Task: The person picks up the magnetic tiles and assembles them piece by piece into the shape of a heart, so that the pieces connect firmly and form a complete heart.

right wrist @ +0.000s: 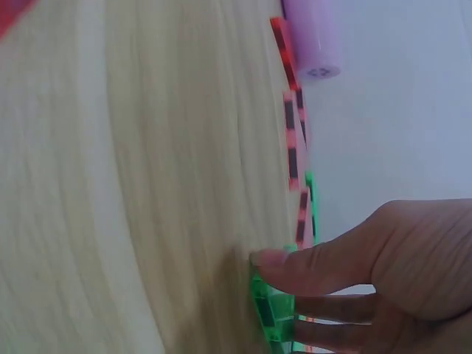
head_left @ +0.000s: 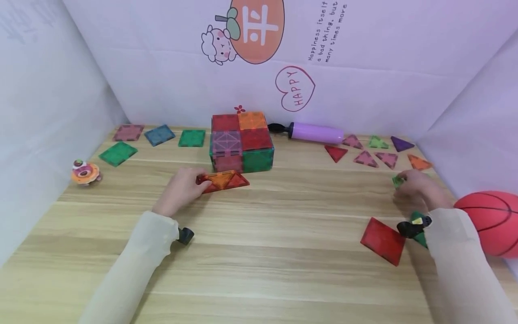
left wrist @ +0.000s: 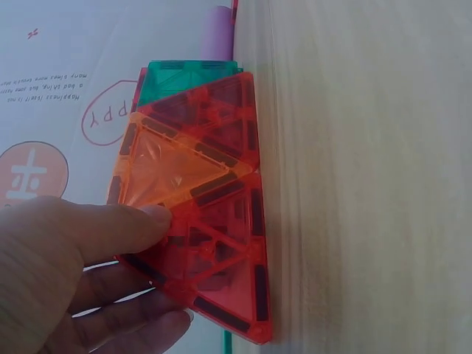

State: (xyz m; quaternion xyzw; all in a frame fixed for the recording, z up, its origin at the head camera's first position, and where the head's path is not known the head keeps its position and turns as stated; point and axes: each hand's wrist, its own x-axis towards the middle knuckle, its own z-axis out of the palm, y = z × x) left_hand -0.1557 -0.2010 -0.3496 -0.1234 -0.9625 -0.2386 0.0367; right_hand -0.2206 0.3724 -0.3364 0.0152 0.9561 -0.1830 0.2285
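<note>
My left hand [head_left: 182, 189] holds a row of joined magnetic triangle tiles, an orange triangle [left wrist: 173, 164] between two red triangles [left wrist: 232, 269]. Its thumb lies on the near face while the other fingers are behind. Just beyond the row stands a block of joined square tiles [head_left: 257, 160] in red, orange, purple and green. Over at the right, my right hand [head_left: 418, 188] pinches a small green triangle tile [right wrist: 274, 306] between thumb and fingers, close over the table. The fingers partly cover this tile.
Loose triangle tiles, including a purple one [head_left: 401, 144], lie at the back right beside a purple pump [head_left: 317, 132]. Square tiles [head_left: 192, 138] and a small toy [head_left: 85, 173] are at left. A red square tile [head_left: 382, 241] and a red ball [head_left: 495, 222] lie near my right arm.
</note>
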